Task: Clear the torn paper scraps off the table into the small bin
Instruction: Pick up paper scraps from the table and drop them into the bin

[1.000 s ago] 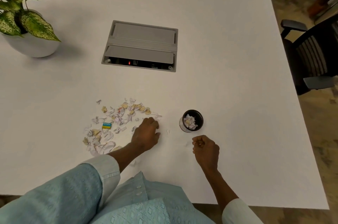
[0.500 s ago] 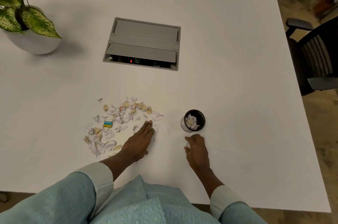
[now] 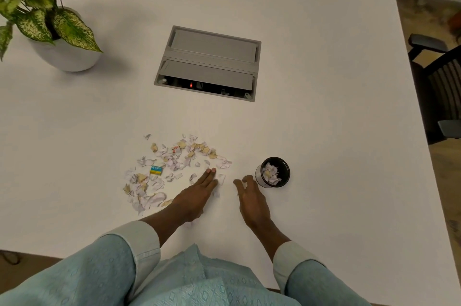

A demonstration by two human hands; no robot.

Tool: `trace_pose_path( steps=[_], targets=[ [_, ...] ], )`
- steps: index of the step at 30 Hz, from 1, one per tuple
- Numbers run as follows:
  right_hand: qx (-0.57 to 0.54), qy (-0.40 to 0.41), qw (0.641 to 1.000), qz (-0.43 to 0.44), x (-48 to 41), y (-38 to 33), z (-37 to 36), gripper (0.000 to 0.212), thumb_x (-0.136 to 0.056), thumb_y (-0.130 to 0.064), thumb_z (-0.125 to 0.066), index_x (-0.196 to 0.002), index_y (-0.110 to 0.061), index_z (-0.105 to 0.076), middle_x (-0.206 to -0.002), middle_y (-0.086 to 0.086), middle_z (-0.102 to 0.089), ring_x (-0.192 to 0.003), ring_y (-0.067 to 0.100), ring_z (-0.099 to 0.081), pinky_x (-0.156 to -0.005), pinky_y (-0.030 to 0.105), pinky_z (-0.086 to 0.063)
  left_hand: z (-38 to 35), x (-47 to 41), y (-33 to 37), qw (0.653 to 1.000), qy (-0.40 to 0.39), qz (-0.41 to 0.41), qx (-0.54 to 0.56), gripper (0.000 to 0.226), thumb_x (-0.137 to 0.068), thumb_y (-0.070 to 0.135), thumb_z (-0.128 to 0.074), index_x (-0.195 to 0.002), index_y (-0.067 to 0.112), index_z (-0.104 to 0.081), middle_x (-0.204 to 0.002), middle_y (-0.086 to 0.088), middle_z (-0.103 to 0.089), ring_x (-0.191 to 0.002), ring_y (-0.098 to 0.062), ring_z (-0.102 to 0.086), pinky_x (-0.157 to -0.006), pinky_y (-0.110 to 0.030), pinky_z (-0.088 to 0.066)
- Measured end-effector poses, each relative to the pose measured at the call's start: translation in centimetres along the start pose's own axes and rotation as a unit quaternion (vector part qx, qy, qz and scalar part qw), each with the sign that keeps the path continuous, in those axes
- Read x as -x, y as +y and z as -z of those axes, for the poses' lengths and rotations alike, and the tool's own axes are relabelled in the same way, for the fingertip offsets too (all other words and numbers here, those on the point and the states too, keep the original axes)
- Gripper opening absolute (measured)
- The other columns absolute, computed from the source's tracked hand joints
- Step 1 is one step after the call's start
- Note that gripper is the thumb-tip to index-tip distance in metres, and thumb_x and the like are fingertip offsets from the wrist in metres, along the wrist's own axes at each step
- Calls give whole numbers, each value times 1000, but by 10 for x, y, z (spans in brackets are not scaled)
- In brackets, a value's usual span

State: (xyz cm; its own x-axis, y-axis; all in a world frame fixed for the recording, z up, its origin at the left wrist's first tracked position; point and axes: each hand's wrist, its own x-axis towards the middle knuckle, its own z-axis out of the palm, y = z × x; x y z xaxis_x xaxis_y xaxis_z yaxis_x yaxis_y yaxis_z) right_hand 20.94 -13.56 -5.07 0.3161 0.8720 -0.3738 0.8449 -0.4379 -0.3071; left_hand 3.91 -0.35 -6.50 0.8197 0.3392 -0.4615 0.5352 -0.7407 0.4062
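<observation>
Left hand (image 3: 199,193) flat, palm down, fingers straight and together, on the white surface (image 3: 311,131) at the right edge of the torn paper scraps (image 3: 172,168). Right hand (image 3: 252,199) loosely spread, grasping nothing, fingertips just beside the small bin (image 3: 274,172). Bin upright, near the right of the scatter, already partly filled with scraps. Small blue box (image 3: 156,170) among the scraps. Potted plant (image 3: 57,31) far left; grey cable hatch (image 3: 209,63) beyond.

table (image 3: 324,131) lying bare right and far of bin (image 3: 275,172) | bin standing just right of right hand (image 3: 252,202) | scraps (image 3: 174,163) crowding left | plant pot (image 3: 64,56) sitting far left
</observation>
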Motion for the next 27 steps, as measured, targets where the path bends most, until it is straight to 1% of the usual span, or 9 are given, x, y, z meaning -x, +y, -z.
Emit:
trace_pose_path(
  steps=[2, 4, 7, 9, 13, 16, 21, 25, 27],
  targets=[
    [25, -13, 999, 17, -4, -1, -1, 64, -94, 6, -48, -152, -18, -35, -149, 12, -34, -129, 28, -46, -89, 42, -57, 0, 0, -2, 1000, -5, -3, 5, 111, -85, 5, -77, -163, 15, 1, -163, 1, 34, -154, -15, 21, -116, -31, -42],
    [42, -24, 998, 25, -7, -3, 1, 49, -99, 0, -44, -146, -15, -43, -145, 14, -38, -130, 33, -42, -93, 47, -53, -1, 0, -3, 1000, -6, -3, 7, 113, -85, 5, -78, -163, 17, 2, -164, 2, 34, -156, -16, 19, -115, -30, -43],
    [82, -14, 996, 31, -6, -7, 2, 27, -89, 3, -61, -113, -9, -64, -122, 12, -57, -114, 29, -56, -71, 37, -56, -3, 1, -4, 1000, -8, 0, 10, 113, -84, 3, -77, -163, 18, 2, -163, 3, 35, -156, -17, 19, -111, -29, -46],
    [96, -21, 995, 35, -1, -7, 4, 23, -81, 5, -69, -99, -9, -68, -109, 10, -63, -104, 27, -61, -62, 33, -56, -4, 0, -4, 1000, -8, 0, 9, 114, -84, 2, -77, -163, 18, 2, -162, 3, 36, -154, -15, 21, -110, -29, -48],
    [103, -27, 994, 35, 1, -1, -1, 21, -88, 5, -58, -105, -5, -63, -111, 13, -60, -106, 31, -58, -72, 39, -55, -3, -2, -3, 1000, -10, 1, 10, 113, -84, 1, -76, -163, 18, 3, -162, 2, 36, -156, -18, 19, -110, -29, -48],
    [58, -25, 998, 19, 6, 1, -3, 14, -98, -8, -50, -106, -7, -61, -111, 12, -60, -104, 30, -58, -78, 40, -50, -3, 0, 0, 1000, -7, 3, 10, 111, -86, 2, -76, -163, 17, 3, -165, 1, 33, -157, -19, 18, -110, -27, -47],
    [-52, 149, 987, -16, 23, -2, 18, 7, -86, -5, -69, -81, -11, -69, -84, 3, -63, -74, 19, -61, -58, 31, -49, 1, 1, 2, 1000, -6, 4, 10, 110, -86, 1, -75, -164, 15, 2, -166, 0, 31, -157, -20, 18, -110, -30, -48],
    [-116, 281, 951, -62, 25, 12, 52, 6, -87, -6, -72, -88, -12, -74, -92, 4, -69, -87, 20, -65, -74, 28, -52, 4, 4, 4, 1000, -5, -2, 1, 107, -86, 0, -73, -163, 12, -1, -167, -3, 29, -157, -20, 20, -110, -31, -48],
    [-119, 313, 937, -98, 21, 24, 69, 6, -87, -6, -72, -88, -11, -75, -90, 5, -69, -84, 24, -66, -72, 25, -46, 4, 5, 5, 1000, -2, -4, -4, 106, -86, 0, -73, -163, 11, -2, -167, -4, 29, -157, -21, 20, -110, -32, -47]
  ],
)
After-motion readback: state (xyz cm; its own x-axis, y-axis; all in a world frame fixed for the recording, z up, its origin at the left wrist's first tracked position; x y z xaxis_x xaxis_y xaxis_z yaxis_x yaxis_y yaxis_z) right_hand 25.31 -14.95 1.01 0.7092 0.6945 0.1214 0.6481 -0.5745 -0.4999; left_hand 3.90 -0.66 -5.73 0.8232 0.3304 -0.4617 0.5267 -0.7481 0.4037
